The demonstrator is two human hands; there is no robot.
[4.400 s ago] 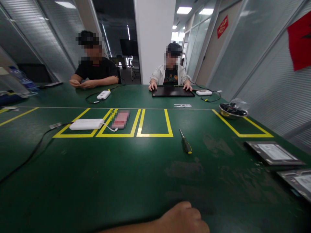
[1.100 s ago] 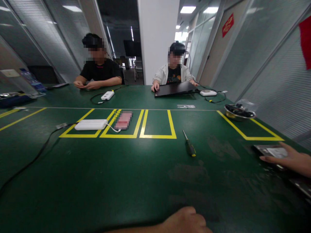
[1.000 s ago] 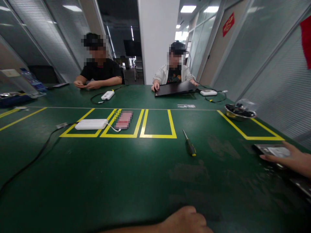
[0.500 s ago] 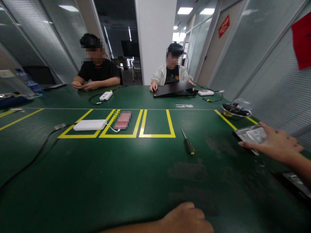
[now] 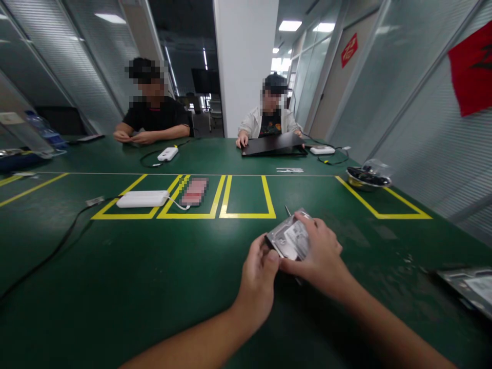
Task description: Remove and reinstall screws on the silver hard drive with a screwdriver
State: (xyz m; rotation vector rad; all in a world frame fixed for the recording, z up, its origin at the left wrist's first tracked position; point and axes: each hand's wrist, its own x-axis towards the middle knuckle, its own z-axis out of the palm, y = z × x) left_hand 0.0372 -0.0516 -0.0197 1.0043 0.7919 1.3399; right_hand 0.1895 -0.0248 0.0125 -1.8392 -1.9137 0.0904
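A silver hard drive with a white label is held tilted above the green table, between both hands. My right hand grips its right side, the thumb along the near edge. At its lower left corner, my left hand has closed its thumb and fingers on the drive. Just behind the drive, the thin metal shaft of a screwdriver shows; the drive and hands hide its handle. Another hard drive lies on the table at the right edge, partly cut off.
On the green table, a white power bank is cabled to a pixelated pink phone among yellow tape outlines. A bowl of black parts stands at right. Across the table sit two people, one handling a black panel.
My right hand has carried the hard drive from the far right to the middle. My left hand has risen from the near edge and taken hold of it too.
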